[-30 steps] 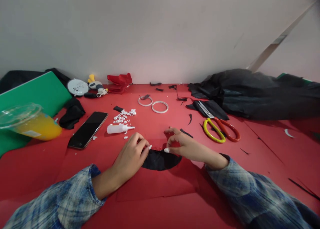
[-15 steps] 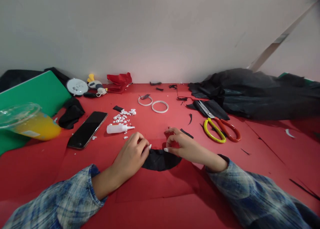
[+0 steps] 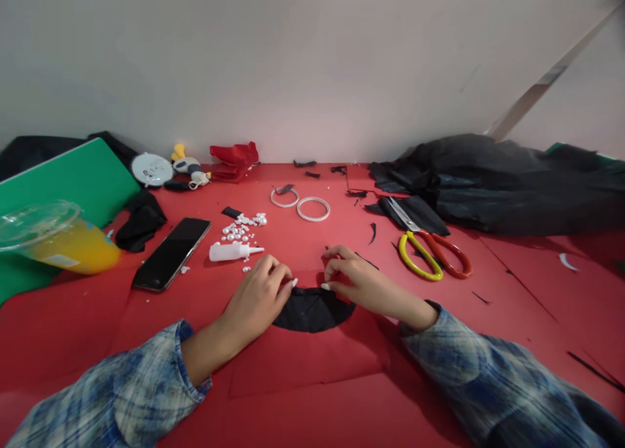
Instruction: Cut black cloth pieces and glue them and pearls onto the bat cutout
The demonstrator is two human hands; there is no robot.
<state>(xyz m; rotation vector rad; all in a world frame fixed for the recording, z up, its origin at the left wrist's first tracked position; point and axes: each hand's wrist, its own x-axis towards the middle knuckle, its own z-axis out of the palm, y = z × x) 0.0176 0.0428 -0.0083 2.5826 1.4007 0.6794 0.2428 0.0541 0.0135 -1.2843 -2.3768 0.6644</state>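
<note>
A curved piece of black fabric (image 3: 315,311) lies on a red sheet (image 3: 312,363) in front of me, its top edge upward. My left hand (image 3: 263,298) pinches that edge near its left end, thumb and fingers pressed together. At the other end, my right hand (image 3: 351,275) pinches the edge between thumb and curled fingers. Beyond my left hand lies a white squeeze bottle (image 3: 227,252) with a narrow tip. Behind it is a cluster of white pearl beads (image 3: 237,230). Two white rings (image 3: 313,209) rest further back.
Scissors (image 3: 422,246) with yellow and orange handles lie at right, before heaped black fabric (image 3: 512,184). Left are a phone (image 3: 172,254), a tilted clear cup (image 3: 73,246) of orange drink and a green board (image 3: 83,181). Black scraps (image 3: 357,193) dot the red table. A wall stands behind.
The top edge of the black fabric looks flatter and straighter between my fingers. Both hands have shifted only slightly, keeping their pinch.
</note>
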